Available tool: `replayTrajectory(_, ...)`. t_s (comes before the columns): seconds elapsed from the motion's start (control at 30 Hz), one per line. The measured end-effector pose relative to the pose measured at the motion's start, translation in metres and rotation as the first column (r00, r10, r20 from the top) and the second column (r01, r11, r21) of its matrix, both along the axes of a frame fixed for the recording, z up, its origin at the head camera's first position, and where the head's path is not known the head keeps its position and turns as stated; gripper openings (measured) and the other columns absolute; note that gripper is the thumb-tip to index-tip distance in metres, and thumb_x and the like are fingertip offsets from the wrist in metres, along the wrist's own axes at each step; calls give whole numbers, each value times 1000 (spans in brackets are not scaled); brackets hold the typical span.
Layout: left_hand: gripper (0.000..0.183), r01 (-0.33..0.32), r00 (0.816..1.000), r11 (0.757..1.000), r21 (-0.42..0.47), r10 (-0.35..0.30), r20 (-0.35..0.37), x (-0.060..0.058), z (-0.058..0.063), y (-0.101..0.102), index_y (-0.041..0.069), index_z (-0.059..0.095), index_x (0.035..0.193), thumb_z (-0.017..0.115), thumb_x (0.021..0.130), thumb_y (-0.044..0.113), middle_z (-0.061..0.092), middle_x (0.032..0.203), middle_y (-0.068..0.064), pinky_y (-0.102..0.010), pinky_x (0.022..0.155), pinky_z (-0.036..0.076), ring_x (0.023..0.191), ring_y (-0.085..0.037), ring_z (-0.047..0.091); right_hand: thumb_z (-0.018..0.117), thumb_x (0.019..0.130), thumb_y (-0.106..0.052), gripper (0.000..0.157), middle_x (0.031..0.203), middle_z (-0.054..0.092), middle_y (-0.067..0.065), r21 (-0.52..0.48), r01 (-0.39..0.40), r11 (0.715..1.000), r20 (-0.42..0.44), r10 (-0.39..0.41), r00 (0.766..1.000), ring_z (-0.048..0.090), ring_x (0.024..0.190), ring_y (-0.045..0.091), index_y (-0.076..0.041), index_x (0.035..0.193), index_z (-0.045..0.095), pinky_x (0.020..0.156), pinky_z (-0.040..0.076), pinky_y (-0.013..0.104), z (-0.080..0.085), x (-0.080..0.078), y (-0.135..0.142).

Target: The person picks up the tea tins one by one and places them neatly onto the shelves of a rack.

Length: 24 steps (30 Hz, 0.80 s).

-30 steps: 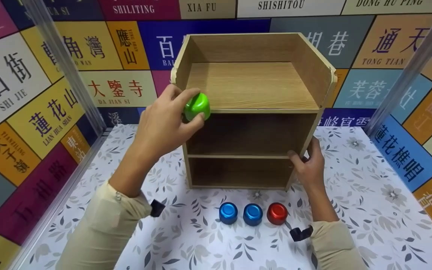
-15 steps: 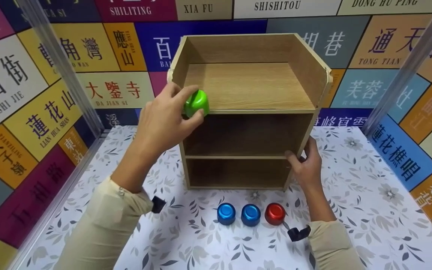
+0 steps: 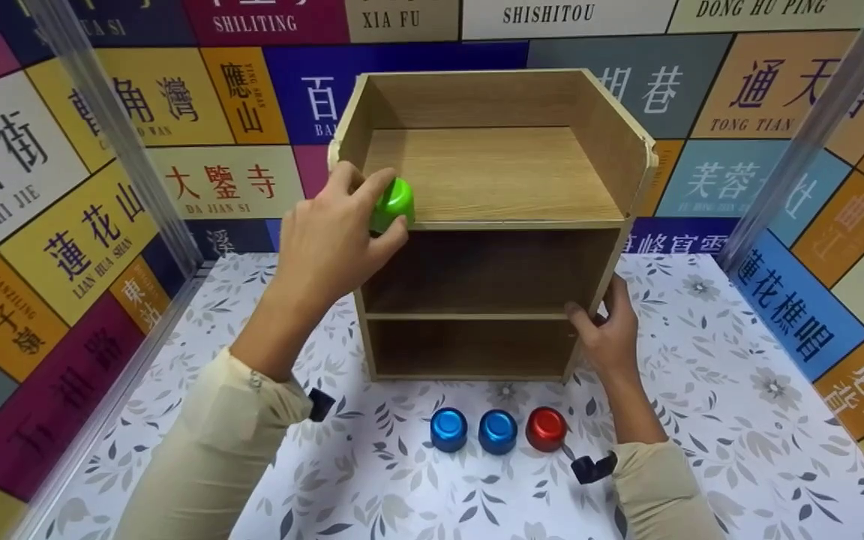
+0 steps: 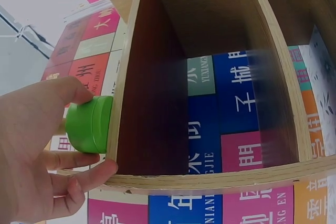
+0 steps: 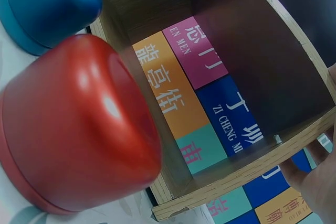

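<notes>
moved: green cup (image 3: 396, 204), slightly right relative to shelf (image 3: 469, 316) | left hand (image 3: 333, 236) pinches its sides at top board's (image 3: 496, 180) left front, seemingly leaving base free | blue cups (image 3: 448, 430), red cup (image 3: 546, 428) rowed in front | right hand (image 3: 613, 334) grips shelf's right side, likely steadying

Green jar (image 3: 399, 199) now slightly higher
</notes>
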<state>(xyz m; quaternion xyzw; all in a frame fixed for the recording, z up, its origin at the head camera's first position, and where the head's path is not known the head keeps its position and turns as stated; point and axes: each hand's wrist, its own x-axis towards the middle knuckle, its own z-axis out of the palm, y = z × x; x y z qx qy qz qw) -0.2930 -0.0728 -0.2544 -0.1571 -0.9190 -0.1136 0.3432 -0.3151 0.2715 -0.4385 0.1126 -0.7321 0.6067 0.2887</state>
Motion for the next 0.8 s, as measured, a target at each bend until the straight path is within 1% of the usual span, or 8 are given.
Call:
replayTrajectory(0.17, 48, -14, 1000, 1000, -13, 14, -21, -3, -2, 1, 30, 55, 128, 50, 86, 52, 49, 99, 0, -37, 51, 41, 58, -21, 48, 66, 80, -4, 59, 125, 54, 9, -4, -2, 1000, -5, 2, 1000, 51, 116, 18, -14, 134, 46, 82, 52, 26, -1, -1, 0)
replayTrajectory(0.37, 51, -38, 999, 999, -21, 38, 6, -3, -2, 2, 30, 52, 131, 47, 87, 55, 50, 101, -1, -36, 52, 43, 59, -21, 49, 67, 80, -3, 60, 126, 53, 9, -7, 2, 1000, 7, -2, 1000, 51, 116, 19, -14, 135, 45, 83, 52, 27, -2, -1, 0)
replayTrajectory(0.53, 54, -47, 999, 999, -15, 47, 12, -3, -3, 4, 30, 50, 134, 47, 87, 56, 51, 104, -1, -36, 53, 44, 61, -21, 50, 67, 80, -3, 60, 126, 53, 9, -6, 5, 1000, 5, -5, 1000, 51, 117, 18, -14, 134, 45, 85, 51, 27, -2, -1, 0)
replayTrajectory(0.7, 54, -40, 999, 999, -9, 40, 0, -2, -4, 3, 28, 50, 134, 47, 87, 55, 53, 107, -2, -37, 53, 44, 62, -21, 52, 67, 80, -4, 59, 126, 54, 7, 16, 17, 1000, 9, -17, 1000, 50, 117, 17, -14, 134, 45, 86, 51, 30, -2, 0, -1)
replayTrajectory(0.8, 55, -38, 999, 999, -11, 38, -24, -1, -5, 3, 28, 49, 135, 47, 87, 55, 54, 109, -2, -39, 52, 44, 61, -22, 52, 67, 80, -5, 58, 126, 54, 6, 26, 20, 999, 11, -20, 1000, 50, 118, 16, -15, 134, 45, 88, 50, 32, -1, 0, -2)
